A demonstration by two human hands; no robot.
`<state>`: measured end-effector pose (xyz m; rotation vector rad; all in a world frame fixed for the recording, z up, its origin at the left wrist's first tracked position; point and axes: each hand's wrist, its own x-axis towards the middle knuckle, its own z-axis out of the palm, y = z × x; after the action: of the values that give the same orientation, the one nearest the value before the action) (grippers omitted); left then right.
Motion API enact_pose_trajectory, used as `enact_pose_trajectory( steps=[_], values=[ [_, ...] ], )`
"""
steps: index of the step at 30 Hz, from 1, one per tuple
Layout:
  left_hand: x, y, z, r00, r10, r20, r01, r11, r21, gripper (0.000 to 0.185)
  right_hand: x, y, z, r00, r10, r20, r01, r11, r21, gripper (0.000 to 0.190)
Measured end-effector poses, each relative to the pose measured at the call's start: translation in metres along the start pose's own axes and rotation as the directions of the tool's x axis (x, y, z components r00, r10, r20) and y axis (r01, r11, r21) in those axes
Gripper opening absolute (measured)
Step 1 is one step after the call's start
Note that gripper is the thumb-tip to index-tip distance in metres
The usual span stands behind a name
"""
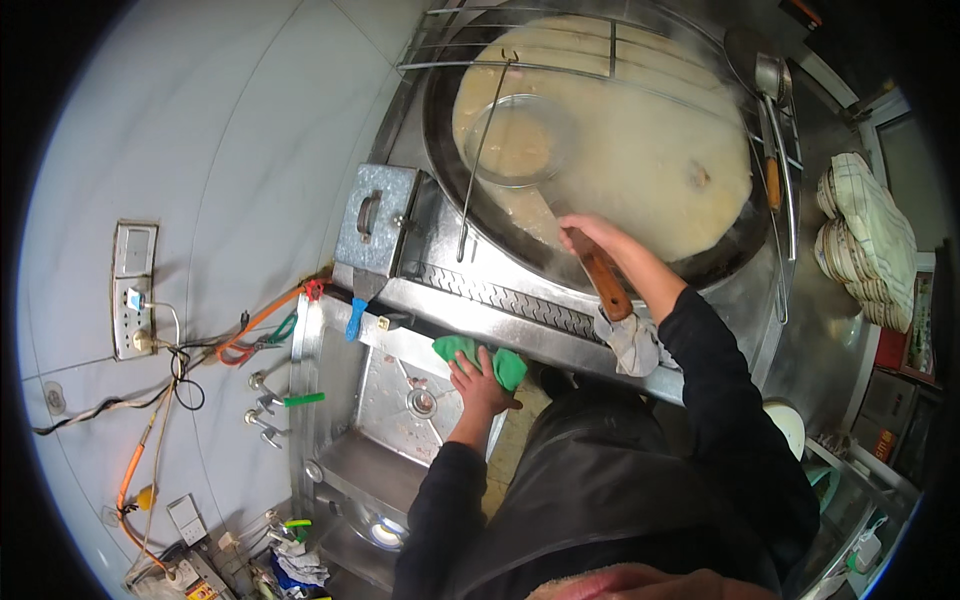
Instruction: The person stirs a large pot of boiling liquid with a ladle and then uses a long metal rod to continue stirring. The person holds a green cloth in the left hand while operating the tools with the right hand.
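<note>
My right hand (592, 234) grips the wooden handle (604, 281) of a round skimmer (517, 180). Its mesh bowl lies in the pale, steaming broth (637, 150) of a large wok (437, 142), towards the left side. Over the sink's near-side rim, my left hand (480, 384) holds a bunched green cloth (466, 346) down, fingers spread across it. The underside of the cloth and what the fingertips press on are hidden. Just below the end of the skimmer handle, a greyish-white rag (634, 346) hangs on the stove's front edge.
A metal rack (613, 49) spans the far part of the wok, with a long hook (486, 142) leaning from it. Left stand a metal box (377, 217) and a steel sink (390, 397). Ladles (772, 150) and cloth-covered stacked bowls (840, 251) are right. Cables (180, 360) run along the wall.
</note>
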<state>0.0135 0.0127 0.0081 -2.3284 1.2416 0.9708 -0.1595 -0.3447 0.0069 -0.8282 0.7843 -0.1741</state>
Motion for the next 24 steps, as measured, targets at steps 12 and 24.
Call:
enact_pose_trajectory(
  steps=[12, 24],
  values=[
    [0.006, 0.002, 0.003, 0.999, -0.020, 0.039, 0.020, 1.000, 0.012, 0.156, 0.155, -0.108, -0.039, 0.969, -0.248, 0.016, 0.242, 0.958, 0.155, 0.023],
    [0.011, -0.004, 0.012, 0.997, -0.026, 0.068, 0.023, 0.999, 0.049, 0.160, 0.172, -0.175, -0.112, 0.896, -0.414, -0.157, 0.442, 0.862, 0.248, 0.035]
  ],
)
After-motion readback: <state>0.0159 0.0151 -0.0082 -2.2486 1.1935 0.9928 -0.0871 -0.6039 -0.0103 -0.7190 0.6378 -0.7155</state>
